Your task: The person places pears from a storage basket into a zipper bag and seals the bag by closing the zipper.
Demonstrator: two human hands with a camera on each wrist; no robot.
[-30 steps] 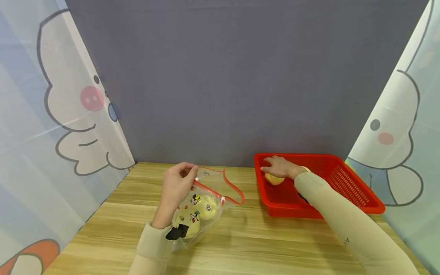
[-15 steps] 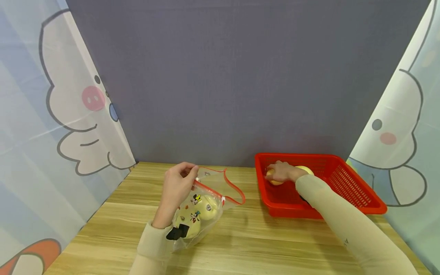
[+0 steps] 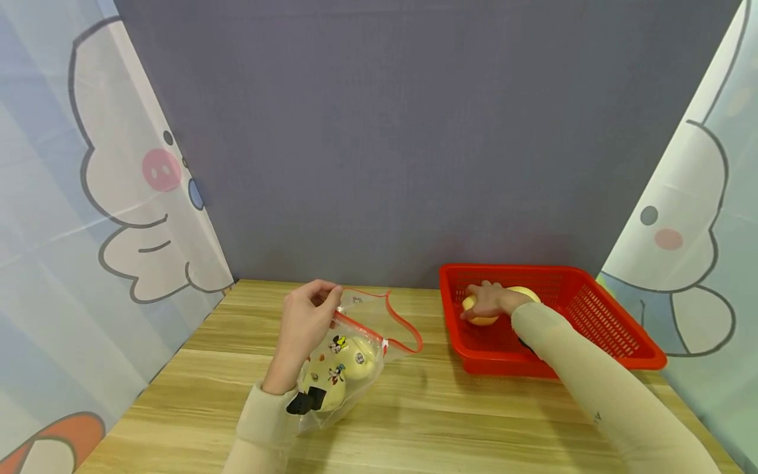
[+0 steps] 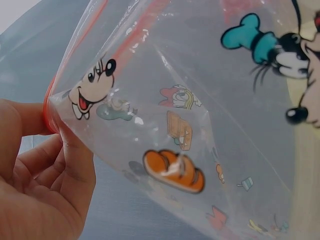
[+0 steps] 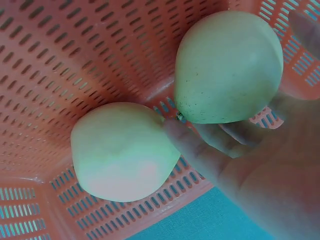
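Note:
My left hand (image 3: 308, 315) pinches the rim of a clear zip bag (image 4: 175, 125), printed with cartoon figures and edged in red. The bag's mouth hangs open toward the right. Pale yellow fruits (image 3: 358, 361) lie inside it, partly hidden by the prints. Over the left part of the red basket (image 3: 503, 365), my right hand (image 3: 490, 301) grips a rounded yellow fruit (image 3: 482, 321). In the right wrist view the fingers curve round that fruit (image 5: 227, 70). Beside it a second yellow fruit (image 5: 122, 155) rests on the basket floor, near the thumb.
Both the bag and the basket stand on a wood-grain table (image 3: 426, 421). A grey panel (image 3: 379, 145) rises behind the table. Cartoon-printed curtains (image 3: 118, 171) close off the two sides.
My right hand has closed round the fruit and shifted slightly to the right with it inside the basket. The left hand and the bag have stayed in place.

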